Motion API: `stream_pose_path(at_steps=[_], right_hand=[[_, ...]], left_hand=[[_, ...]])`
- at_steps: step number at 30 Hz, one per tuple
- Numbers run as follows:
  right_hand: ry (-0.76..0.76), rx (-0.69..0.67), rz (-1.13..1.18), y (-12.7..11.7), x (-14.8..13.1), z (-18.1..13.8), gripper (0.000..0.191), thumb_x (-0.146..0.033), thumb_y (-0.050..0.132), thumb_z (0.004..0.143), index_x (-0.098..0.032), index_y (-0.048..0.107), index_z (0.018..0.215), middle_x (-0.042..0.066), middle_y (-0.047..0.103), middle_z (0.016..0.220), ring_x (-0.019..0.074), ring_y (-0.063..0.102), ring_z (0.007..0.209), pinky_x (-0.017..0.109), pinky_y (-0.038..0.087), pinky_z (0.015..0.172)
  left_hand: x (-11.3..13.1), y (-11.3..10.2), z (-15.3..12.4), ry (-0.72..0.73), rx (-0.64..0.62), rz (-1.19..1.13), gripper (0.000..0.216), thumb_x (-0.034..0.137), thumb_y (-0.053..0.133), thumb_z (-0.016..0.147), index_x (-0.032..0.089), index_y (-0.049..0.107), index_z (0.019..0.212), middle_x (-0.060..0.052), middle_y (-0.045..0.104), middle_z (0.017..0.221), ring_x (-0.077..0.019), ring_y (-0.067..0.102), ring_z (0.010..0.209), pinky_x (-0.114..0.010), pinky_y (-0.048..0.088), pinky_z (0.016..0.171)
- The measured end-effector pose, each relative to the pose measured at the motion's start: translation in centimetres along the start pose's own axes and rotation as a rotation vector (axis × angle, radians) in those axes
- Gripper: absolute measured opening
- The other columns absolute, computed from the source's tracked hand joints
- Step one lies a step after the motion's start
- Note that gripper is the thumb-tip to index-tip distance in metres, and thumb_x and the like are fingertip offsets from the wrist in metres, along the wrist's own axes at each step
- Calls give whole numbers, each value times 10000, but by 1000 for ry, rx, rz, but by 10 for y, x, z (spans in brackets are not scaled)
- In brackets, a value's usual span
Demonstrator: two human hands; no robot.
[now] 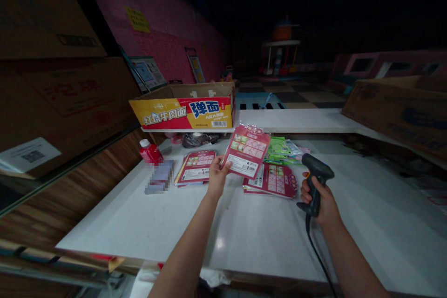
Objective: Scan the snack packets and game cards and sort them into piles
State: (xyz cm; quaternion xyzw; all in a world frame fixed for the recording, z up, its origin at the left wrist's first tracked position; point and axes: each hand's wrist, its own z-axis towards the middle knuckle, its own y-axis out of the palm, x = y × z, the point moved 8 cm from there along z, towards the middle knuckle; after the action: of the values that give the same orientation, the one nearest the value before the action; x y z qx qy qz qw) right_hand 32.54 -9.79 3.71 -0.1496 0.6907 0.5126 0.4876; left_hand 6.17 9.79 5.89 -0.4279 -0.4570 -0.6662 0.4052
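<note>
My left hand (219, 174) pinches the lower left corner of a pink printed packet (246, 150), whose back carries small pictures and a barcode label. The packet is raised above the white counter (237, 233). My right hand (323, 198) wraps round the handle of a dark barcode scanner (316, 177), which points to the left; its cable runs down to the counter's front edge. Between my hands lies a stack of similar pink packets (279, 180). Another pink stack (197, 166) rests left of my left hand. Green packets (279, 146) lie behind, partly covered by the raised one.
A pink-red bottle (151, 151) and a blurred-out flat object (159, 177) stand at the left. On the raised ledge (289, 118) sits an open yellow-red noodle carton (188, 111). Cardboard boxes rise at left (70, 107) and right (398, 107).
</note>
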Motion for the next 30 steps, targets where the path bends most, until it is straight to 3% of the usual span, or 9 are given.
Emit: stream_pose_path(at_steps=[4, 9, 14, 18, 22, 25, 28, 30], right_hand=[[11, 23, 56, -8, 2, 3, 351, -470, 794, 717, -239, 611, 907, -68, 479, 585, 66, 404, 413, 181, 339, 372], [34, 67, 156, -14, 4, 5, 327, -421, 812, 710, -225, 632, 901, -66, 493, 590, 58, 408, 429, 165, 353, 385], [47, 92, 198, -15, 5, 7, 349, -405, 839, 679, -210, 645, 894, -63, 500, 576, 59, 403, 427, 161, 354, 373], [61, 103, 217, -14, 6, 7, 339, -396, 843, 677, -210, 652, 888, -64, 517, 575, 53, 421, 424, 154, 370, 377], [58, 117, 228, -15, 6, 7, 362, -385, 865, 644, -197, 647, 863, -64, 520, 561, 44, 418, 411, 138, 350, 365], [62, 118, 231, -14, 6, 7, 342, -369, 861, 651, -195, 654, 860, -57, 533, 562, 51, 422, 410, 146, 366, 364], [61, 104, 232, -12, 7, 6, 319, -361, 848, 668, -199, 662, 870, -56, 538, 563, 56, 424, 410, 150, 369, 358], [62, 98, 230, -12, 7, 6, 315, -360, 844, 672, -197, 667, 876, -57, 535, 561, 56, 426, 410, 148, 367, 356]], left_hand=[[-2, 12, 13, -146, -8, -92, 544, 376, 875, 553, 190, 551, 949, 0, 720, 816, -150, 671, 672, -291, 549, 657], [-27, 33, 22, -269, -78, -112, 451, 423, 869, 531, 156, 598, 774, -27, 702, 680, -179, 668, 607, -297, 531, 607], [-60, 44, 25, -303, -83, 97, 367, 459, 816, 570, 157, 619, 639, -41, 664, 575, -208, 646, 558, -313, 502, 540], [-71, 45, 26, -277, -46, 268, 296, 430, 770, 634, 167, 637, 614, -46, 658, 571, -241, 664, 637, -322, 501, 567], [-52, 42, 17, -77, -98, 654, 284, 424, 710, 714, 159, 718, 817, -62, 701, 758, -262, 665, 862, -349, 524, 738], [-36, 48, -6, 131, -209, 894, 548, 456, 781, 651, 186, 694, 1120, -106, 669, 1079, -282, 602, 1073, -400, 481, 941], [-37, 59, -30, 182, -343, 1030, 837, 517, 867, 515, 207, 634, 1257, -144, 541, 1289, -326, 514, 1202, -439, 405, 1052], [-40, 63, -38, 162, -341, 1101, 846, 552, 862, 515, 195, 637, 1249, -157, 494, 1321, -348, 479, 1227, -455, 379, 1070]])
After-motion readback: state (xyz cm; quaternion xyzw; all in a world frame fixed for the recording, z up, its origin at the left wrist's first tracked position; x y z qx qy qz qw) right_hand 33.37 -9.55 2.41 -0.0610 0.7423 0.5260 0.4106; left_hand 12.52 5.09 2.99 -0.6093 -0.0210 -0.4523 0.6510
